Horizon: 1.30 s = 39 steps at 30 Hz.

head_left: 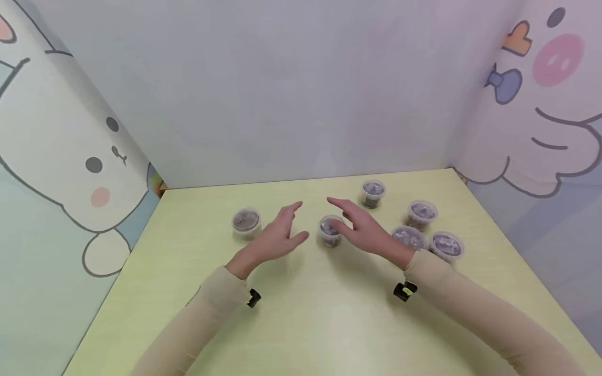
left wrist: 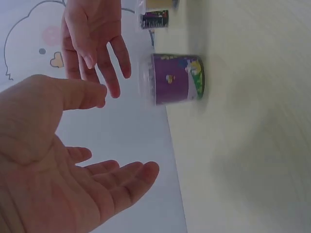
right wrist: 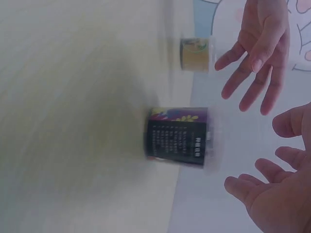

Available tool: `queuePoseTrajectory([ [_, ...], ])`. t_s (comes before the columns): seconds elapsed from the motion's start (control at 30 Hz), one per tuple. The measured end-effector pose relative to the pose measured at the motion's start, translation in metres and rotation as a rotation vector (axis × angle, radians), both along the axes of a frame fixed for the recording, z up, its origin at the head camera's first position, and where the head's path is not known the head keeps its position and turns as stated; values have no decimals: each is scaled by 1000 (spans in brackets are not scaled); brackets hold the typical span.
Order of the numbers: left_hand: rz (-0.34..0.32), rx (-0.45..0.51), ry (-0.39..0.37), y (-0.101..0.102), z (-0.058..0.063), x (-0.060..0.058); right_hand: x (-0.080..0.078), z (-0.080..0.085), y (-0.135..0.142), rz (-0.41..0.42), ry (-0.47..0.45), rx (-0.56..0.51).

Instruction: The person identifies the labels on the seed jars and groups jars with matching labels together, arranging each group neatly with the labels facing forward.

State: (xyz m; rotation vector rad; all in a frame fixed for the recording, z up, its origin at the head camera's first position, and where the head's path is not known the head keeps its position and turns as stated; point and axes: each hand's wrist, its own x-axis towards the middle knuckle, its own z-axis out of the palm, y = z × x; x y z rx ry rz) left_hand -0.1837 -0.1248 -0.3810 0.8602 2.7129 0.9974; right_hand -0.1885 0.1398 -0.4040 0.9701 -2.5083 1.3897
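Observation:
My left hand (head_left: 275,237) is raised over the table with loosely spread fingers, holding nothing. Opposite it, my right hand (head_left: 367,230) is also spread, palm facing the left one. Between them a small tub (head_left: 331,240) stands upright on the table, its pale lid partly behind my right thumb. The left wrist view shows the same tub (left wrist: 177,80) with a purple picture label. From the right wrist its other side (right wrist: 180,136) is black with white print. Both hands are apart from the tub and higher than it.
Left of my left hand stands another lidded tub (head_left: 246,219), tan-sided in the right wrist view. Several more lidded tubs (head_left: 421,211) cluster by my right forearm, with one (head_left: 373,190) farther back. White walls (head_left: 301,94) with cartoon animals enclose the pale yellow table (head_left: 301,324).

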Motion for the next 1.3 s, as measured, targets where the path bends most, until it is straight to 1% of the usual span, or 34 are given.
queuePoseTrajectory([
  [0.07,-24,-21,-61,10,-5,-2,1,-7,8,-11,-45,1],
  [0.13,-45,-30,-97,19,-11,-4,4,-14,13,-17,-103,-5],
  [0.27,-65,-51,-139,31,-24,-9,6,-24,16,-1,-254,-48],
  [0.37,-78,-67,-161,38,-31,-12,6,-28,17,3,-345,-49],
  [0.53,-83,-71,-195,44,-35,-12,4,-34,21,-9,-429,-17],
  [0.67,-74,-62,-215,45,-37,-14,3,-37,24,3,-504,-32],
  [0.8,-89,-39,-218,46,-39,-17,3,-39,25,1,-547,-29],
  [0.9,-96,-29,-217,45,-40,-19,2,-39,25,5,-554,-25],
  [1.07,-97,-6,-217,44,-42,-20,0,-41,25,21,-551,-35],
  [1.3,-84,3,-230,42,-44,-21,-1,-43,22,8,-540,-31],
])
